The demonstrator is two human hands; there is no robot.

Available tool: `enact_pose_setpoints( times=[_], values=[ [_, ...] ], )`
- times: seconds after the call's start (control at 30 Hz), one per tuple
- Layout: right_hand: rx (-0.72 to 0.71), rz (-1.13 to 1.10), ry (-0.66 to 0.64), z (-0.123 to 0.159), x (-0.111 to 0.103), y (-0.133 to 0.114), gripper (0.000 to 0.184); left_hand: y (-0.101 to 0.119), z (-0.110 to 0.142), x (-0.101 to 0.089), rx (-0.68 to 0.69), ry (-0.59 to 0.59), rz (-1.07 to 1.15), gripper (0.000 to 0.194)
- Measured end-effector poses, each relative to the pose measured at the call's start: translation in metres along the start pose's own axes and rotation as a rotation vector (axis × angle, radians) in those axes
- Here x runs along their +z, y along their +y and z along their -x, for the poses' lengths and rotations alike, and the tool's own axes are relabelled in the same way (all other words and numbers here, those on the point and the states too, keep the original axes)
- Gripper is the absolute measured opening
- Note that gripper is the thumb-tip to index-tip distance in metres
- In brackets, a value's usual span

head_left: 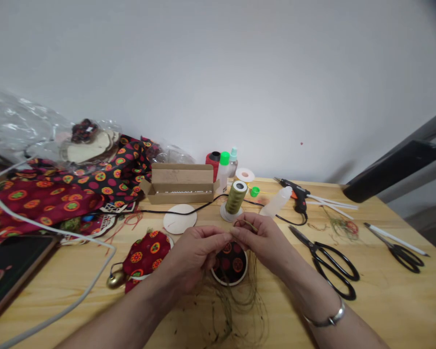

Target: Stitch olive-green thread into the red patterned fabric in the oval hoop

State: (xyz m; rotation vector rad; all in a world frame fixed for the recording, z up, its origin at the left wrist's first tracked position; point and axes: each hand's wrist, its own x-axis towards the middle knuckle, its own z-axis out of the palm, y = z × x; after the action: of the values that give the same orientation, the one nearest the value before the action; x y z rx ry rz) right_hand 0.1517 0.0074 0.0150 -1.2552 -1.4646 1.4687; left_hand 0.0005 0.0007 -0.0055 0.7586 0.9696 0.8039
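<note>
My left hand [203, 245] and my right hand [261, 237] meet over the table, both pinching olive-green thread [247, 222] between thumb and fingers. A small loop of it curves above my right fingers. Below them lies a round white-edged disc [229, 264] covered in black fabric with red and orange print, partly hidden by my left hand. Loose strands [252, 298] trail in tangles in front of it. Behind my hands stands a spool of olive thread [235, 199]. To the left, a maroon printed fabric piece [147, 256] lies with a brass bell [115, 279] at its edge.
Large black-handled scissors [325, 261] lie at right, with smaller scissors [399, 252], a glue gun [298, 194] and white sticks beyond. A glue bottle [279, 201], an open cardboard box [181, 184] and a white disc [179, 218] sit behind. A white cable [76, 235] crosses the left.
</note>
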Motion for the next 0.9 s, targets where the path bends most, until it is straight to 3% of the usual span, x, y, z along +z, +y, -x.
enact_pose_setpoints(
  times=[0.3, 0.53, 0.67, 0.8, 0.9],
  values=[
    [-0.001, 0.032, 0.0, -0.001, -0.001, 0.002, 0.01, 0.004, 0.002, 0.003, -0.011, 0.027, 0.02, 0.019],
    [-0.179, 0.491, 0.119, 0.002, -0.012, -0.005, 0.017, 0.008, 0.001, 0.004, 0.007, 0.087, 0.124, 0.012],
    [-0.164, 0.644, 0.141, 0.008, -0.013, -0.009, 0.022, 0.013, 0.001, 0.005, 0.065, 0.198, 0.032, 0.019],
    [-0.23, 0.656, 0.052, 0.018, -0.002, -0.01, 0.022, 0.012, 0.0, 0.003, 0.091, 0.229, 0.033, 0.016],
    [-0.336, 0.795, -0.029, 0.026, 0.011, -0.011, 0.023, 0.01, -0.002, -0.001, 0.076, 0.194, 0.071, 0.017]
  ],
)
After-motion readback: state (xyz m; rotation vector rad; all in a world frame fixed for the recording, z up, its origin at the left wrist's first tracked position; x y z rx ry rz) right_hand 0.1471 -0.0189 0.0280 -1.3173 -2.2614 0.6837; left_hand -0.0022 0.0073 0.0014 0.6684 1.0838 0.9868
